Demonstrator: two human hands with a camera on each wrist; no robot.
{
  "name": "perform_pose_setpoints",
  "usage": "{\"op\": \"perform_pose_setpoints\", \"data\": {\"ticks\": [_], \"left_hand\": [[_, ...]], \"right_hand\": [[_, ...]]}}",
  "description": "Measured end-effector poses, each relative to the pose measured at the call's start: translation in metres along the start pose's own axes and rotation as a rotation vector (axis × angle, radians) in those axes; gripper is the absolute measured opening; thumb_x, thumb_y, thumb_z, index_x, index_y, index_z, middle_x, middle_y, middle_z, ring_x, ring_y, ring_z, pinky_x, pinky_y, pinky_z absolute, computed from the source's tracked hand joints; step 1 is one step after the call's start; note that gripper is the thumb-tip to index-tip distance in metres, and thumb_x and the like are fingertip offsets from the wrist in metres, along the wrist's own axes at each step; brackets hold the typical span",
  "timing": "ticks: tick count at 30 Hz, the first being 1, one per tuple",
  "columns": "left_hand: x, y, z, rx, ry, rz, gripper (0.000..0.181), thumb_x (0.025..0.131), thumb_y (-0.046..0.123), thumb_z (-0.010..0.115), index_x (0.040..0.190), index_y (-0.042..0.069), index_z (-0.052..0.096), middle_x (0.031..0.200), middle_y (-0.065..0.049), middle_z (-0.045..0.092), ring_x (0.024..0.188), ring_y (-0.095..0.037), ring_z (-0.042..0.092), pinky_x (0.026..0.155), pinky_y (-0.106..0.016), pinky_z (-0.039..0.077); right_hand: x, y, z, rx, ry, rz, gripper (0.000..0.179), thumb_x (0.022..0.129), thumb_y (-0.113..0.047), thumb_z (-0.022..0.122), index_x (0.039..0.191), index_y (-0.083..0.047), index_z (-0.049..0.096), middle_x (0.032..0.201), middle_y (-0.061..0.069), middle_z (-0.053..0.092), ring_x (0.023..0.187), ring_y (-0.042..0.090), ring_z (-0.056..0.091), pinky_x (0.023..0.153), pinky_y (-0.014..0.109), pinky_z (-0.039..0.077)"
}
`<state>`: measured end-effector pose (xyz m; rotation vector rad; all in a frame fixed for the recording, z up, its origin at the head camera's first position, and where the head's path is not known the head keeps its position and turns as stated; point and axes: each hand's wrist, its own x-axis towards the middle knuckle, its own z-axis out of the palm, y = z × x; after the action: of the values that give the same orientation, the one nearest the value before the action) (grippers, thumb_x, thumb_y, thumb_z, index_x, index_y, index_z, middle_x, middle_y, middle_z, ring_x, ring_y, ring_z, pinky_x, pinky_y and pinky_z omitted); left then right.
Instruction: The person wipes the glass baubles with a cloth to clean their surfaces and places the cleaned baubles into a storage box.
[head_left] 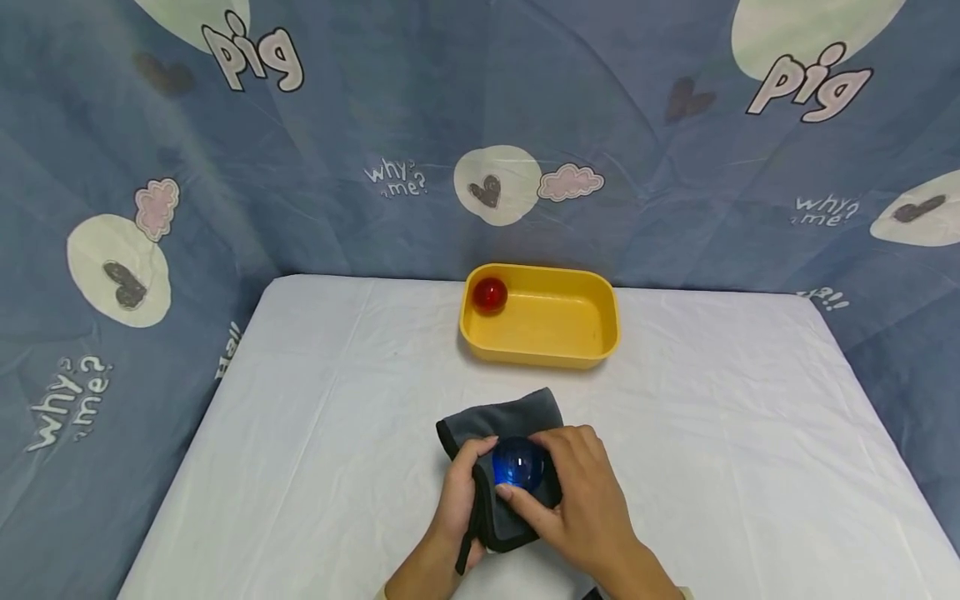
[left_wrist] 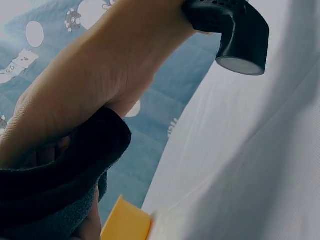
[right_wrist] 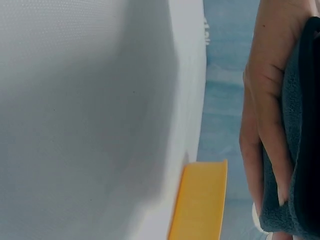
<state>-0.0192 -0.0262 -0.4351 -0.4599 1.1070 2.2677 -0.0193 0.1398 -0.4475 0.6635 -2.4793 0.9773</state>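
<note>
A clear blue ball (head_left: 519,464) rests against a folded dark grey cloth (head_left: 504,414) with a black edge, near the front of the table. My left hand (head_left: 454,498) grips the cloth from the left, its thumb up by the ball. From the right, my right hand (head_left: 587,492) holds the ball between thumb and fingers, over the cloth. In the left wrist view the cloth (left_wrist: 65,175) covers most of the left fingers. The right wrist view has the right hand's fingers (right_wrist: 275,135) lying along the cloth (right_wrist: 300,220); the ball is hidden there.
Beyond the hands, a yellow rectangular tray (head_left: 540,358) stands at the back of the white-covered table (head_left: 360,433). A red ball (head_left: 490,296) sits in its back left corner. A blue printed curtain (head_left: 420,100) hangs behind and along the sides.
</note>
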Motion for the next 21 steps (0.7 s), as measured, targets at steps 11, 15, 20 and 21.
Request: {"op": "perform_pose_setpoints", "data": {"ticks": [11,15,20,21], "left_hand": [[0.0017,-0.0027,-0.0023,0.025,-0.029,-0.003,0.071,0.102,0.048,0.039,0.158,0.005,0.026,0.145,-0.015,0.050,0.120,-0.021,0.058,0.102,-0.039,0.052],[0.0022,-0.0045,-0.0029,0.010,-0.058,-0.007,0.070,0.103,0.047,0.038,0.157,0.004,0.027,0.144,-0.016,0.051,0.120,-0.022,0.060,0.102,-0.040,0.052],[0.0030,-0.0055,-0.0033,0.014,-0.050,-0.017,0.069,0.103,0.048,0.038,0.154,0.002,0.032,0.137,-0.014,0.058,0.116,-0.021,0.064,0.100,-0.039,0.054],[0.0029,-0.0052,-0.0031,0.018,-0.045,-0.019,0.069,0.103,0.048,0.038,0.154,0.002,0.033,0.136,-0.014,0.058,0.115,-0.021,0.064,0.100,-0.038,0.054]], "right_hand": [[-0.0027,0.0030,0.0034,-0.005,0.016,0.044,0.050,0.092,-0.056,0.075,0.108,-0.010,0.068,0.100,-0.003,0.061,0.096,0.017,0.048,0.087,0.029,0.040],[-0.0021,0.0032,0.0033,-0.022,0.021,0.051,0.047,0.094,-0.055,0.072,0.101,-0.009,0.070,0.095,-0.004,0.062,0.091,0.015,0.048,0.081,0.029,0.042],[-0.0027,0.0014,0.0030,-0.094,0.005,0.064,0.050,0.099,-0.056,0.065,0.097,-0.007,0.073,0.091,-0.005,0.062,0.088,0.012,0.046,0.076,0.031,0.045],[-0.0029,0.0011,0.0027,-0.104,-0.001,0.066,0.050,0.100,-0.056,0.064,0.098,-0.006,0.074,0.091,-0.005,0.062,0.089,0.012,0.046,0.077,0.031,0.046]]}}
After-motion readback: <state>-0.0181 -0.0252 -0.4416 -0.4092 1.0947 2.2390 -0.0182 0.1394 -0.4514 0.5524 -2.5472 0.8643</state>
